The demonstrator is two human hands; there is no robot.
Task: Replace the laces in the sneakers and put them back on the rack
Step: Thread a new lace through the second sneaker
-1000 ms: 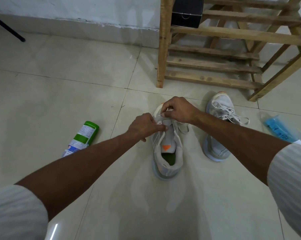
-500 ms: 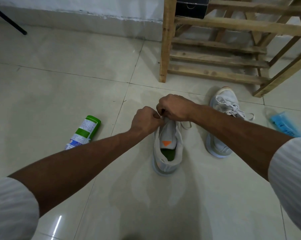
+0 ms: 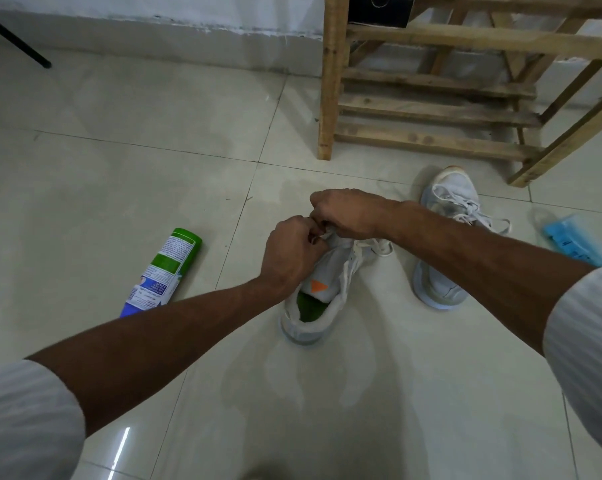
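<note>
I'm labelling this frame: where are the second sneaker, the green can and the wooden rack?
second sneaker (image 3: 448,192), head view, on its toe.
green can (image 3: 161,271), head view, on the label's middle.
wooden rack (image 3: 330,81), head view, on its front left post.

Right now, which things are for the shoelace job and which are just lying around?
For the job: pale grey sneaker with orange tab, gripped by left hand and right hand; second pale grey laced sneaker; wooden slatted rack.
Just lying about: green-and-white can; blue plastic packet; black box on the rack.

Near sneaker (image 3: 322,299) stands mid-floor (image 3: 119,168); can (image 3: 164,271) lies left, second sneaker (image 3: 445,244) right, rack (image 3: 431,112) behind.
</note>
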